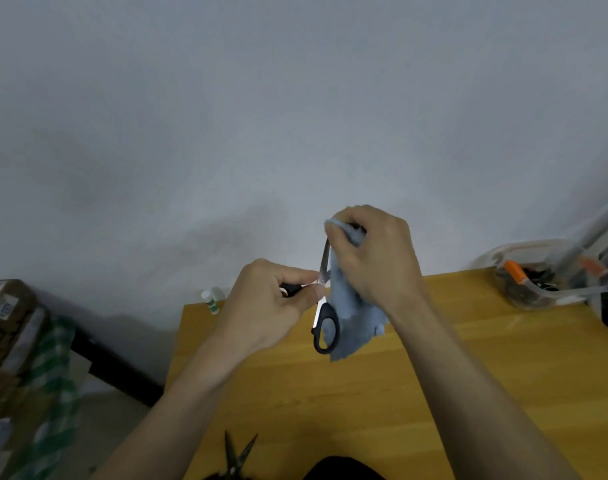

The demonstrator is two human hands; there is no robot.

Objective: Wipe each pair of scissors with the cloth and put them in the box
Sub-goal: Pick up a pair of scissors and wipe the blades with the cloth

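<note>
Above the wooden table [434,375], left hand [271,299] gripping black-handled scissors [325,323], right hand [375,251] clutching cloth [351,306], clear box [545,275] far right.

Blue cloth [351,306], black-handled scissors [325,327] (yellow table [434,393])

Table [434,393] mid open; box [552,275] blocks far-right, dark scissors [238,457] near edge.

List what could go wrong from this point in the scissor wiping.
1. The right hand rubs the blue cloth along a bare blade of the open black-handled scissors; a slip could cut a finger.
2. The left hand pinches them near the pivot, so they might swing shut on it.
3. A second pair of scissors lies open at the table edge, where an arm could knock it off.
</note>
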